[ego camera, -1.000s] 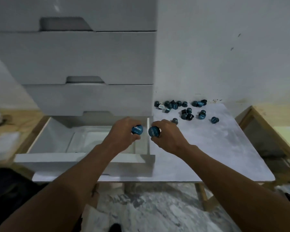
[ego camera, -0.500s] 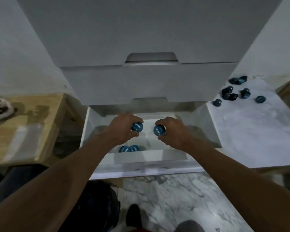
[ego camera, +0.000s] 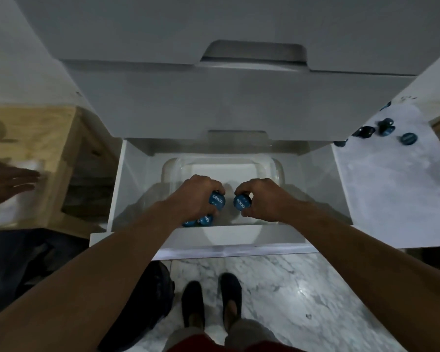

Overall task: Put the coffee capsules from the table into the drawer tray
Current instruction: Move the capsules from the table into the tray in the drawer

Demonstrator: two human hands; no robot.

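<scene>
My left hand (ego camera: 197,196) grips a blue coffee capsule (ego camera: 217,199) over the clear tray (ego camera: 274,165) inside the open white drawer (ego camera: 117,189). Close beside it, my right hand (ego camera: 261,200) grips a second blue capsule (ego camera: 242,201) above the same tray. Two blue capsules (ego camera: 200,221) lie in the tray's front left corner, partly hidden under my left hand. Several more dark blue capsules (ego camera: 386,128) sit on the marble table (ego camera: 396,189) at the upper right.
Shut white drawers (ego camera: 239,102) overhang the open one. A wooden stand (ego camera: 43,138) sits at the left, with another person's hand (ego camera: 5,179) over it. My feet (ego camera: 211,303) stand on the marble floor, and a black bag (ego camera: 148,298) lies beside them.
The view swung left from the table to above the drawer. Both hands, each holding a capsule, moved from the drawer's right edge to over the tray and have lowered a little.
</scene>
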